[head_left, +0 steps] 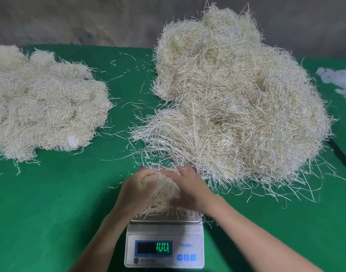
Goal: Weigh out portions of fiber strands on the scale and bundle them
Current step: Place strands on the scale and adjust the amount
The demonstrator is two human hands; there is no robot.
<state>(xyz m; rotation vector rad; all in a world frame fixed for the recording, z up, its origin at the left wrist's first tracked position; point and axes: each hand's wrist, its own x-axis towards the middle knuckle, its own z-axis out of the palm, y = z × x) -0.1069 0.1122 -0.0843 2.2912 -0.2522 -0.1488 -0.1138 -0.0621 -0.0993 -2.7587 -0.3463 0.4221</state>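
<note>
A white digital scale (164, 250) stands at the near middle of the table, its green display lit. On its metal pan lies a portion of pale fiber strands (162, 193). My left hand (134, 195) cups the portion from the left and my right hand (189, 190) from the right, fingers curled round the strands. A big loose heap of fiber strands (236, 99) rises at the right, just beyond the scale. A flatter heap of fibers (40, 107) lies at the left.
The table is covered with green cloth (50, 203), with stray strands scattered over it. A crumpled white sheet (338, 79) lies at the far right edge. A grey wall (89, 18) stands behind the table.
</note>
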